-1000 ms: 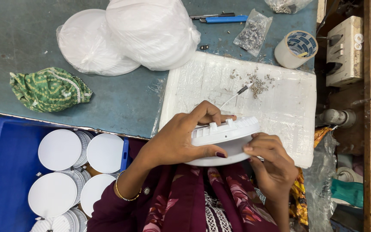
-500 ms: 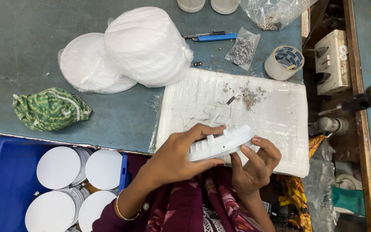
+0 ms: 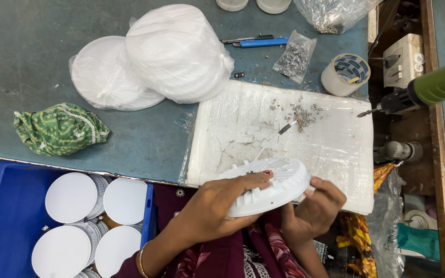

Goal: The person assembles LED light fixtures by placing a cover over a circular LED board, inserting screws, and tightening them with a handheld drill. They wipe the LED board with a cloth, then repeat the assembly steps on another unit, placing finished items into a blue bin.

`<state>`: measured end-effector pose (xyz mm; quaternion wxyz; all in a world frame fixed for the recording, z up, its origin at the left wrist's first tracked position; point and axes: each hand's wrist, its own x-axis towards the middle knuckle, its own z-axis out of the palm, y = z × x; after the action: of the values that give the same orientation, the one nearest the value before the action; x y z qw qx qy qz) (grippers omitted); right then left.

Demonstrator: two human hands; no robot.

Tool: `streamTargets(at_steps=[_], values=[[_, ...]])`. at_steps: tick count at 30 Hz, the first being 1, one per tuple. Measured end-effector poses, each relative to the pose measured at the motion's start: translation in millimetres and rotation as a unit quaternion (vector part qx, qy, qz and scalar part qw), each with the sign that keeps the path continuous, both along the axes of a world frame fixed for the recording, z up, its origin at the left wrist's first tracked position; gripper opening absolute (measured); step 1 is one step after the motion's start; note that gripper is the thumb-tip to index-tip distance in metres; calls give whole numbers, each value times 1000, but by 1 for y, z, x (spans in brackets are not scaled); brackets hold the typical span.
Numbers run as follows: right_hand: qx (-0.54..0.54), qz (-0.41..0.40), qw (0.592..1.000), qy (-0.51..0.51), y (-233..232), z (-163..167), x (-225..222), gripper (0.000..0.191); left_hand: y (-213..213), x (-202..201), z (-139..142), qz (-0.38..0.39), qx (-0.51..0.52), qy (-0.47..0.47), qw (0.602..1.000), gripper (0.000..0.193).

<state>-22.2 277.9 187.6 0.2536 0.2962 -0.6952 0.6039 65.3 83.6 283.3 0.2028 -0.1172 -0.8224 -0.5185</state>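
I grip the finned disc (image 3: 269, 188) with both hands: left hand (image 3: 217, 206) clasping over its top, right hand (image 3: 312, 211) pinching the rim; best kept tilted, wire (image 3: 271, 140) clear.

A scuffed blue-grey desk (image 3: 37, 62) fills the view under even light. Its metal-edged front runs just beyond the grips. A wooden frame (image 3: 441, 154) borders its right side.

Two white bulging plastic bags (image 3: 150, 67) on table, small clear screw packet (image 3: 294, 61) beside tape roll (image 3: 345, 74)
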Motion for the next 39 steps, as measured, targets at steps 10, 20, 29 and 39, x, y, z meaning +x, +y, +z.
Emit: streamTargets(at_steps=[10, 20, 29, 39], values=[[141, 307, 829, -446, 35, -43, -24, 64, -37, 9, -38, 99, 412, -115, 899, 38], [35, 296, 842, -451, 25, -26, -10, 60, -47, 7, -61, 103, 504, -96, 852, 44], [208, 128, 888, -388, 34, -5, -101, 36, -40, 3, -34, 165, 154, -110, 968, 34], [310, -69, 933, -170, 11, 0, -173, 11, -8, -11, 15, 0, -72, -37, 997, 40]])
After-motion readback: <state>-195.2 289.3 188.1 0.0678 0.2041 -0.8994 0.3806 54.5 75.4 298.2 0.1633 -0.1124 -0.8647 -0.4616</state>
